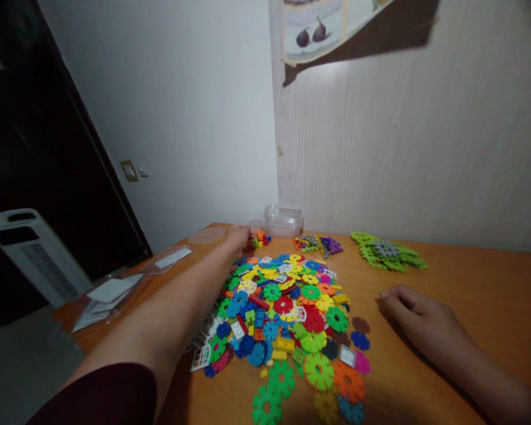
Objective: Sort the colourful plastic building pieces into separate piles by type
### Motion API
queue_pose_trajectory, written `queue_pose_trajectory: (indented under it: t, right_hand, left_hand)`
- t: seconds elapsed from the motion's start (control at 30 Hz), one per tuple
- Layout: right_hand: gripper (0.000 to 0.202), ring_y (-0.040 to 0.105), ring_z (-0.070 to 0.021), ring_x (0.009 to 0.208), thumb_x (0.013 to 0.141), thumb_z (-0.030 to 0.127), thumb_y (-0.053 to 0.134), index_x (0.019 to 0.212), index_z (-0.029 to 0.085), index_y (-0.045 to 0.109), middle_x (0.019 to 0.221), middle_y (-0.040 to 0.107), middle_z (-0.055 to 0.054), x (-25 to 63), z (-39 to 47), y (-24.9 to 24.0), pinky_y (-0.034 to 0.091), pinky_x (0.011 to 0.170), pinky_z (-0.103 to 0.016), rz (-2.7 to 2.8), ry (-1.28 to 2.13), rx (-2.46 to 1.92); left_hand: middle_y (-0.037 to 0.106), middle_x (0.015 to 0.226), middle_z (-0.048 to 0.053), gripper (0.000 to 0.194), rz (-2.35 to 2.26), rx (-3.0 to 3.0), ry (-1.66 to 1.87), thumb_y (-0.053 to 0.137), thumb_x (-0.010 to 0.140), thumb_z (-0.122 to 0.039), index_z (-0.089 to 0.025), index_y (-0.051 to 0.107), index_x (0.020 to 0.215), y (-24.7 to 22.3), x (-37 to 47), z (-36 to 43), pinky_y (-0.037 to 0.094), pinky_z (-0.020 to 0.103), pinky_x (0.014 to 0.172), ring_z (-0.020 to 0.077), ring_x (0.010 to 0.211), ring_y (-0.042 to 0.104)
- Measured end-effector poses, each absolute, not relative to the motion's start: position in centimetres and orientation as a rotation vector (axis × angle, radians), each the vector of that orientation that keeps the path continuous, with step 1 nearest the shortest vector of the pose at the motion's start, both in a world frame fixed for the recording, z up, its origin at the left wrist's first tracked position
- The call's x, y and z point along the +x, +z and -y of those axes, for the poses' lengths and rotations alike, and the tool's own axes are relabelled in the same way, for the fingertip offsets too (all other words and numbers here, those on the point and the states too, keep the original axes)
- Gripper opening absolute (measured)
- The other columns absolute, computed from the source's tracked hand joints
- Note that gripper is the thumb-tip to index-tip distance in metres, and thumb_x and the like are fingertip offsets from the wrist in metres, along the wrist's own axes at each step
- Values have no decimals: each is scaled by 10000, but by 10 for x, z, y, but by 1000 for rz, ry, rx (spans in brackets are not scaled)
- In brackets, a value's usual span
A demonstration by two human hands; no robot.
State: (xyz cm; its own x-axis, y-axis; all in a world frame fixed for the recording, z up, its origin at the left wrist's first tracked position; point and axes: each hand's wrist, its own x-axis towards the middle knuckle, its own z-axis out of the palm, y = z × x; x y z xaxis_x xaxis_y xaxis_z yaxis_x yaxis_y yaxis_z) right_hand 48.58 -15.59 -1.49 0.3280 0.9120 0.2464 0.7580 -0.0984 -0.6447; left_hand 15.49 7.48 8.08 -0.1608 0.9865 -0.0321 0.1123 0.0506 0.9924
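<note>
Sleeve and forearm: a dark maroon sleeve (101,395) is filling the lower left corner, and the left forearm (181,301) is stretching from it past the left side of the pile.
Left hand: the left hand (238,237) is reaching to the far part of the table (402,378), right by a small red, yellow and blue cluster (261,238); its fingers are hiding from view, so I cannot tell whether its grip is closing on a piece.
Right hand: the right hand (418,313) is resting on the table to the right of the pile, fingers loosely curling, its grip relaxing around nothing visible.
Pile: a broad pile of plastic pieces (283,304) is spreading over the middle of the table, mixing slotted discs (318,371), bricks (284,345) and white fences (200,358).
Back row: a clear box (283,223) is standing near the wall (402,147); a purple, grey and orange cluster (331,247) and a green stack (371,251), bearing a grey piece (386,248), are lying to its right.
Left edge: a round clear lid (207,235) and clear bags (150,268) with white papers (115,289) are lying there.
</note>
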Motion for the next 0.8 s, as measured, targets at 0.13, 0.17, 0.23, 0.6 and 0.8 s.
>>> queue_pose_trajectory:
  t: [0.13, 0.17, 0.23, 0.6, 0.8]
  right_hand:
    - [325, 621, -221, 685, 869, 516, 529, 733, 241, 637, 676, 671, -1, 487, 153, -15, 385, 567, -296, 1480, 258, -1852]
    - [333, 612, -217, 670, 871, 522, 524, 729, 240, 631, 655, 654, 2, 487, 153, -15, 382, 563, -294, 1484, 263, -1851]
    - [353, 595, -210, 649, 881, 531, 504, 719, 239, 619, 625, 620, 7, 487, 153, -15, 377, 558, -291, 1495, 268, -1850]
    - [370, 614, -211, 701, 899, 520, 484, 719, 231, 629, 667, 646, 3, 485, 153, -12, 386, 598, -290, 1501, 249, -1884]
    - [397, 626, -215, 710, 927, 536, 454, 727, 235, 618, 666, 636, 7, 486, 153, -14, 396, 602, -294, 1524, 256, -1879]
  left_hand:
    - [627, 647, 11, 91, -1261, 1418, 1160, 644, 815, -51, -140, 653, 800, 82, 177, -44, 417, 195, 573, 95, 591, 552]
    - [657, 703, 24, 86, -1185, 1550, 1101, 647, 811, -57, -140, 668, 822, 83, 182, -32, 422, 196, 588, 102, 627, 567]
    - [699, 812, 45, 70, -1019, 1847, 921, 652, 826, -107, -154, 693, 857, 85, 192, -2, 459, 217, 653, 127, 722, 601]
    - [714, 942, 71, 207, -129, 2951, 137, 698, 859, -302, -210, 742, 1039, 81, 220, 108, 457, 338, 820, 223, 918, 635]
    - [686, 854, 54, 150, -175, 2879, 129, 671, 860, -284, -177, 719, 953, 76, 225, 111, 448, 303, 736, 190, 815, 618]
